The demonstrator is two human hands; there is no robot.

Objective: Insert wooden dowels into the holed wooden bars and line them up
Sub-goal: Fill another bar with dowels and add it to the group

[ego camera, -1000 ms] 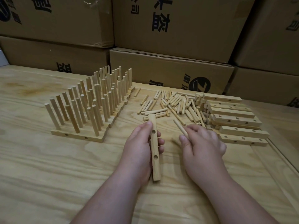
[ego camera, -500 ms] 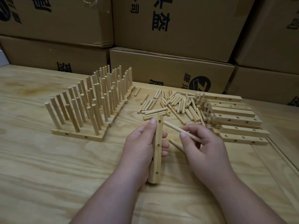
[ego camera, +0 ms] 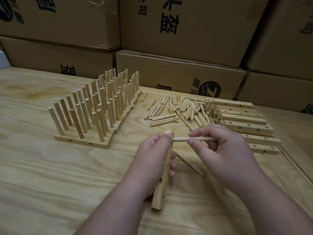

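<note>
Pale square bar (ego camera: 161, 180) gripped by left hand (ego camera: 152, 160) — right hand (ego camera: 218, 150) fingers pinching round dowel (ego camera: 182, 139) against it.

Illumination is dim, warm and even, apparently from overhead, with no glare on the table (ego camera: 50, 175); shadows are soft, the clearest being a faint one beneath the left hand (ego camera: 152, 163) and right hand (ego camera: 225, 153) and short ones at the foot of the upright dowels (ego camera: 94, 106) beyond and to the left of the left hand. Focus is adequate at the hands, while the cardboard boxes (ego camera: 186, 28) far beyond them are darker and slightly soft. Wide-angle distortion bows the table edge and box lines toward the frame borders, and the forearms nearest the camera appear enlarged.
</note>
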